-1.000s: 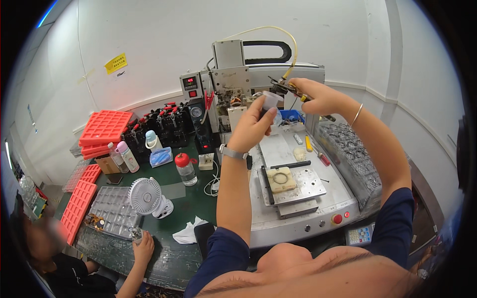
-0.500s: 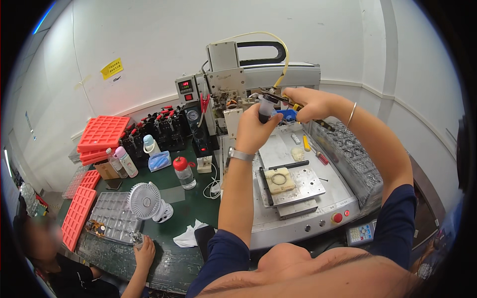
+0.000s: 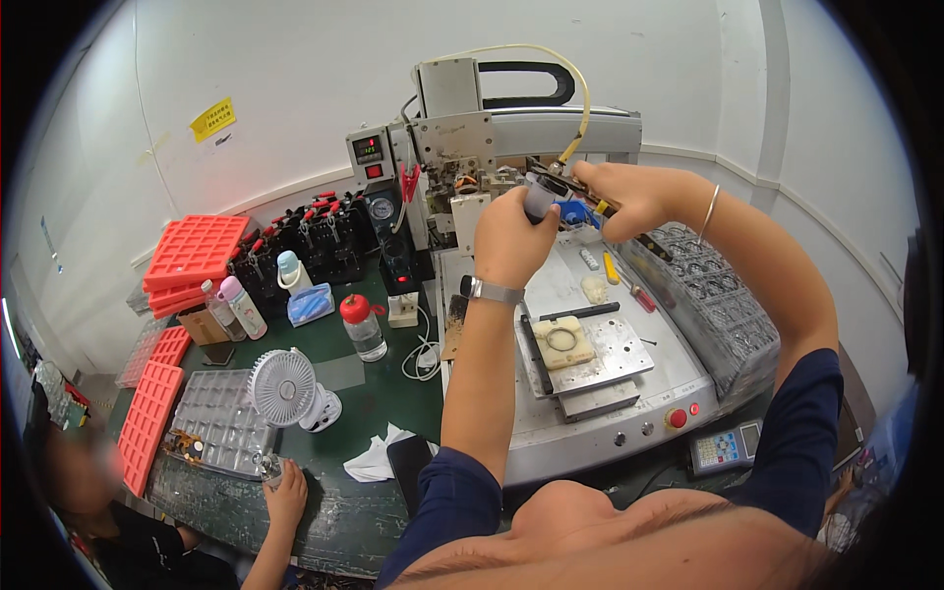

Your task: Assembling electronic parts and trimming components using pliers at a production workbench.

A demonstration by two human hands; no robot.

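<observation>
In front of the machine (image 3: 467, 138), my left hand (image 3: 509, 241) is wrapped around a translucent barrel with dark contents (image 3: 538, 200), which is tilted. My right hand (image 3: 634, 200) grips a plier-like tool with dark and yellow handles (image 3: 600, 206); its jaws are at the top of the barrel, close to the end of a yellow hose (image 3: 587, 103). My fingers hide part of both things. Below them on the machine bed, a cream block (image 3: 575, 355) with a dark ring (image 3: 561, 339) sits on a metal plate (image 3: 621, 366).
A yellow-handled tool (image 3: 611, 267) and a red-handled screwdriver (image 3: 642, 298) lie on the bed. Stacked clear trays (image 3: 718, 329) stand at right. On the left table are a fan (image 3: 282, 387), a red-capped bottle (image 3: 364, 329) and red trays (image 3: 152, 418). A co-worker's hand (image 3: 286, 495) holds a small clear object.
The barrel has gone from nearly upright to more tilted. Both hands have shifted slightly right, and the whole view has moved a little.
</observation>
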